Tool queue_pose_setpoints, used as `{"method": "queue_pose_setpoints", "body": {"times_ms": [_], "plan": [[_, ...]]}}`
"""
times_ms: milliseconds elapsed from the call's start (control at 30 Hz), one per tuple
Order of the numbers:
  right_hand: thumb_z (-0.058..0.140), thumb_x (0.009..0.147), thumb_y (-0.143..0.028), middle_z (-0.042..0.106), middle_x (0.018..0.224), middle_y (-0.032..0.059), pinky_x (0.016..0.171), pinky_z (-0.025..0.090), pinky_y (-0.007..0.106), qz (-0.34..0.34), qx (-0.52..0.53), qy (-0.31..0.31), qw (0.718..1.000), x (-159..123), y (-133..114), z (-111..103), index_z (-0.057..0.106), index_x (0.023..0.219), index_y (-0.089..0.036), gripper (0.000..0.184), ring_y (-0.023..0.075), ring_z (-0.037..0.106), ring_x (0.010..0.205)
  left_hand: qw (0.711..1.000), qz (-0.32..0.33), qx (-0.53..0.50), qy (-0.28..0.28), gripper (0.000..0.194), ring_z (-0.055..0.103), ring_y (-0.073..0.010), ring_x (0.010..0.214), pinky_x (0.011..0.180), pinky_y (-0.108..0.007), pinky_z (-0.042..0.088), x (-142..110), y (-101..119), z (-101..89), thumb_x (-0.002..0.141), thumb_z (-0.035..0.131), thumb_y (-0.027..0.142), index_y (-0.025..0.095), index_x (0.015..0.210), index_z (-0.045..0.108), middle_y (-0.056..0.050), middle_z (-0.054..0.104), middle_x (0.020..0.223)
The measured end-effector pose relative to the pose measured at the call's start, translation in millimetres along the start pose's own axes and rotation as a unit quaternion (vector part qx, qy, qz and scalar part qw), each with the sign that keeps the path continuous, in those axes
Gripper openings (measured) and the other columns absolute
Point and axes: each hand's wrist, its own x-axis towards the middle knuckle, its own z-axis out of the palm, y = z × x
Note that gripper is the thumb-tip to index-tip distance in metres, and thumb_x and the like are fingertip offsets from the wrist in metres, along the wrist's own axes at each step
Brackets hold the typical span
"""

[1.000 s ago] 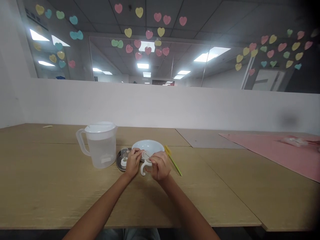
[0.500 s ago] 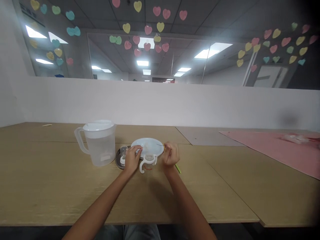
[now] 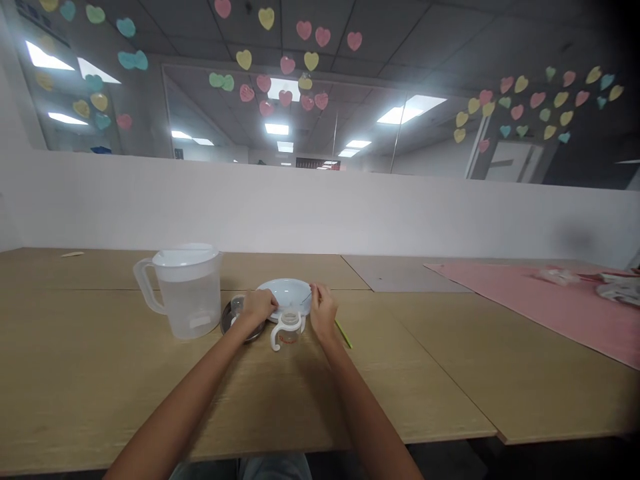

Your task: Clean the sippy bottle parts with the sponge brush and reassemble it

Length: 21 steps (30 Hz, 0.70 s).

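Note:
A baby bottle (image 3: 289, 328) with white side handles stands upright and uncapped on the table, between my two hands. My left hand (image 3: 259, 307) is closed in a pinch at the left rim of the white dish (image 3: 285, 289); whatever its fingertips hold is hidden. Over the dish's right edge, my right hand (image 3: 323, 311) pinches a thin dark stick (image 3: 307, 298) that points down and left over the dish. Behind my left hand, a clear bottle nipple cover (image 3: 237, 305) rests on a dark round metal tray (image 3: 227, 321), partly covered by the hand.
To the left stands a large translucent pitcher (image 3: 187, 297) with liquid in it. A green stick (image 3: 344, 335) lies right of my right wrist. Pink cloth (image 3: 500, 290) spreads over the table's right side, with a grey mat (image 3: 405, 275) beside it. A white wall (image 3: 300, 207) rises behind.
My right hand has turned and lowered the thin stick toward the dish. The whitish, see-through thing near my left fingertips no longer shows in the dish. The view has shifted slightly right.

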Motion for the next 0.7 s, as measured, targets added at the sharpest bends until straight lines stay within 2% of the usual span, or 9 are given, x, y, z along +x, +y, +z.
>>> {"method": "queue_pose_setpoints", "body": {"times_ms": [67, 133, 200, 300, 367, 467, 600, 700], "plan": [[0.036, 0.094, -0.035, 0.063, 0.077, 0.0057, 0.068, 0.038, 0.025, -0.004, -0.033, -0.015, 0.999, -1, 2, 1, 0.064, 0.08, -0.015, 0.037, 0.0155, 0.054, 0.073, 0.999, -0.001, -0.025, -0.043, 0.012, 0.064, -0.0215, 0.066, 0.082, -0.035, 0.043, 11, 5, 0.8, 0.054, 0.068, 0.013, 0.021, 0.046, 0.065, -0.003, 0.065, 0.049], [0.036, 0.094, -0.035, 0.063, 0.077, 0.0059, 0.07, 0.037, 0.026, -0.002, -0.076, -0.025, 0.997, -3, 5, 1, 0.065, 0.081, -0.016, 0.037, 0.0162, 0.053, 0.075, 0.996, 0.003, -0.066, -0.066, 0.006, 0.063, -0.0186, 0.063, 0.075, -0.03, 0.045, 18, 10, 0.8, 0.055, 0.069, 0.018, 0.02, 0.05, 0.066, -0.001, 0.066, 0.052], [0.036, 0.094, -0.034, 0.063, 0.079, 0.0061, 0.072, 0.035, 0.026, 0.011, -0.124, -0.032, 0.992, -4, 8, 2, 0.066, 0.083, -0.016, 0.037, 0.0172, 0.052, 0.078, 0.991, 0.015, -0.12, -0.061, 0.008, 0.063, -0.0175, 0.066, 0.072, -0.027, 0.047, 22, 15, -1.1, 0.062, 0.066, 0.027, 0.019, 0.06, 0.069, -0.002, 0.07, 0.063], [0.037, 0.094, -0.032, 0.063, 0.081, 0.0066, 0.074, 0.033, 0.027, 0.034, -0.171, -0.041, 0.984, -6, 12, 4, 0.067, 0.084, -0.017, 0.035, 0.0185, 0.051, 0.08, 0.976, 0.039, -0.215, -0.024, 0.03, 0.065, -0.0181, 0.076, 0.076, -0.029, 0.049, 19, 23, -7.0, 0.077, 0.053, 0.04, 0.015, 0.079, 0.068, -0.007, 0.071, 0.079], [0.038, 0.094, -0.031, 0.063, 0.081, 0.0068, 0.073, 0.033, 0.027, 0.04, -0.179, -0.044, 0.982, -7, 15, 5, 0.067, 0.083, -0.017, 0.035, 0.019, 0.05, 0.08, 0.959, 0.054, -0.278, -0.003, 0.041, 0.065, -0.018, 0.08, 0.076, -0.031, 0.051, 14, 29, -11.7, 0.081, 0.046, 0.048, 0.013, 0.089, 0.065, -0.01, 0.07, 0.089], [0.038, 0.093, -0.029, 0.063, 0.081, 0.0071, 0.072, 0.033, 0.027, 0.043, -0.184, -0.051, 0.981, -9, 18, 7, 0.068, 0.081, -0.016, 0.034, 0.0193, 0.051, 0.079, 0.934, 0.07, -0.349, 0.014, 0.049, 0.066, -0.0174, 0.08, 0.075, -0.032, 0.053, 1, 37, -18.1, 0.08, 0.046, 0.056, 0.012, 0.096, 0.061, -0.012, 0.067, 0.099], [0.038, 0.093, -0.028, 0.063, 0.08, 0.007, 0.072, 0.033, 0.027, 0.038, -0.19, -0.066, 0.979, -10, 20, 9, 0.068, 0.081, -0.016, 0.034, 0.0189, 0.051, 0.079, 0.916, 0.08, -0.392, 0.017, 0.046, 0.065, -0.0161, 0.072, 0.071, -0.033, 0.053, -21, 45, -23.9, 0.081, 0.05, 0.052, 0.012, 0.099, 0.061, -0.011, 0.068, 0.093], [0.038, 0.093, -0.029, 0.064, 0.081, 0.007, 0.073, 0.033, 0.027, 0.032, -0.193, -0.073, 0.978, -11, 19, 9, 0.068, 0.081, -0.017, 0.035, 0.019, 0.051, 0.079, 0.916, 0.087, -0.392, 0.016, 0.04, 0.064, -0.0165, 0.073, 0.071, -0.031, 0.052, -35, 49, -25.4, 0.082, 0.051, 0.046, 0.012, 0.1, 0.063, -0.01, 0.069, 0.091]]}}
